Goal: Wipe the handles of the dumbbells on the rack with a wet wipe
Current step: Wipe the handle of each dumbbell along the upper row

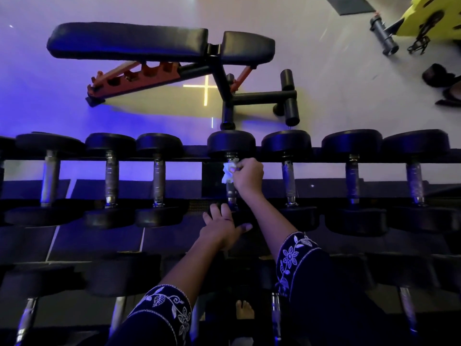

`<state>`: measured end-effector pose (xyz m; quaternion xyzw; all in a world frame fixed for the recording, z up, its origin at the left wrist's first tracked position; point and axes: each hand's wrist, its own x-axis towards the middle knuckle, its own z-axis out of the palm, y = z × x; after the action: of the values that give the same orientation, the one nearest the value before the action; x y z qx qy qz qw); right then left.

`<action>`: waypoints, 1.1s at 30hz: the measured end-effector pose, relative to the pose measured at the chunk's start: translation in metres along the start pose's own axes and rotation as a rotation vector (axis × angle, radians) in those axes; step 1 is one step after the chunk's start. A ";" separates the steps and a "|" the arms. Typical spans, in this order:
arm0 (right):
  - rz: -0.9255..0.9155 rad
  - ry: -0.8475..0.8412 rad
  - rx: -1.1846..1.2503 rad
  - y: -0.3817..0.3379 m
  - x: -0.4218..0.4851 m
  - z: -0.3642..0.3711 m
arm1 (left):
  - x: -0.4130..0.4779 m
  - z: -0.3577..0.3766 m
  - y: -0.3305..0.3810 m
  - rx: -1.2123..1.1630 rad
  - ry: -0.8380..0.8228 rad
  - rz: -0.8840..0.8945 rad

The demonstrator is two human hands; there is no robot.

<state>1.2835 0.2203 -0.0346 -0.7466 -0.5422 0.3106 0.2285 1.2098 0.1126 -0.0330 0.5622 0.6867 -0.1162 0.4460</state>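
The likeliest slip from here is the wet wipe staying bunched in a wad and skating over the ridged handle, so that only the far end gets cleaned; it is crumpled, and only a small part seems to touch the metal; a second risk is the dumbbell rolling on the rack under the rubbing, which the left hand appears to guard against, lying spread and flat on the near head, gripping nothing; were it lifted, the weight might turn toward its neighbours. The right hand pinches the wipe in curled fingers against the far end of the handle, just right of centre in the frame, close under the far head. The wipe looks white, creased and limp, spilling out to the left of the fingers; the handle is bright metal, its near half bare; the dumbbell sits fourth from the left in the upper row, with black round heads at both ends.
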 end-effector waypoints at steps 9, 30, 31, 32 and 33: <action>0.068 -0.020 -0.069 0.012 -0.013 0.004 | -0.002 -0.001 0.001 0.025 0.004 0.005; -0.053 0.007 0.027 0.007 -0.013 0.001 | -0.002 -0.001 -0.001 0.048 0.003 0.025; -0.065 0.014 0.036 0.008 -0.016 0.002 | -0.001 -0.001 -0.001 0.050 0.002 0.027; -0.043 0.030 0.048 0.008 -0.012 0.003 | -0.001 -0.001 0.000 0.053 0.001 0.026; 0.007 0.046 0.075 0.007 -0.003 0.003 | -0.002 -0.002 0.000 0.056 -0.003 0.021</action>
<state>1.2852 0.2157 -0.0411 -0.7463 -0.5220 0.3145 0.2676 1.2088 0.1128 -0.0306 0.5815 0.6766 -0.1313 0.4323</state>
